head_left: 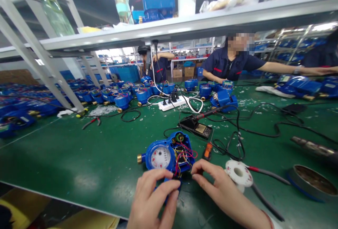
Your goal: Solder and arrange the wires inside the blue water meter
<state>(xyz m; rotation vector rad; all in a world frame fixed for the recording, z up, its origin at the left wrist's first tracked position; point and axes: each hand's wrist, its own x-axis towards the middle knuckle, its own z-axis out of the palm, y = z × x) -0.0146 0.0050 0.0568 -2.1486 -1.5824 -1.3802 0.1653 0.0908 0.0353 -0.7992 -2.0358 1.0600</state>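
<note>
While both hands work at the near edge of the green surface point(79, 158), the scene reads as follows.

Water meter: a blue water meter point(169, 155) lies on the surface just in front of the person, dial up, brass fitting to the left, its housing open on the right with red, yellow and blue wires point(185, 155) spilling out.
Left hand: the left hand point(155, 200) is curled, thumb and fingers closed on the near lower edge of the water meter.
Right hand: the right hand point(213, 183) has fingertips pinched together at the wires on the meter's right side; whether it grips a wire cannot be told.
Solder spool: a white solder spool point(239, 174) lies just beside the right hand, to its right.
Orange tool: a small orange tool point(208, 150) lies just beyond the right hand.
Soldering iron: a soldering iron point(211, 112) rests on its black stand point(196, 127), behind the meter, amid black cables.
Power strip: a white power strip point(171, 104) sits farther back.
Other meters: more blue meters point(105, 95) crowd the far left of the surface.
Co-worker: a person in a dark blue uniform point(229, 65) sits across the surface, one arm stretched out sideways.
Tin: a round tin point(314, 185) sits at the far right.
</note>
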